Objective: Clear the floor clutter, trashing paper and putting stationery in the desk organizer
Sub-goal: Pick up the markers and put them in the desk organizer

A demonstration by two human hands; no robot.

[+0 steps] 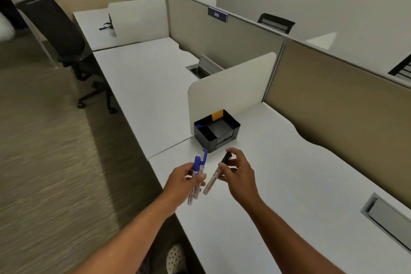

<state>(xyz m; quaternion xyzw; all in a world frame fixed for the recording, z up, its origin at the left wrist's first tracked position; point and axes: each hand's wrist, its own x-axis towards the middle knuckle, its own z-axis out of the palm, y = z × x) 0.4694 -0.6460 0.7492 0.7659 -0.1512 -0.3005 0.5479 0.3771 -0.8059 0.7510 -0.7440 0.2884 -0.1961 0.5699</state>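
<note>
My left hand [182, 181] grips two blue-capped markers [196, 173] upright above the near edge of the white desk [278, 184]. My right hand [239, 173] pinches a black-capped marker [216, 174], tilted with its cap up, just right of the blue ones. A black desk organizer [216, 131] stands on the desk a little beyond both hands, against a white divider panel. It holds an orange pad at the back and something blue in its left compartment.
A white divider [229, 82] rises behind the organizer, and beige partition walls [333, 87] run along the desk's far side. A cable hatch [387, 218] sits at the right. A black office chair [60, 35] stands on the carpet at left.
</note>
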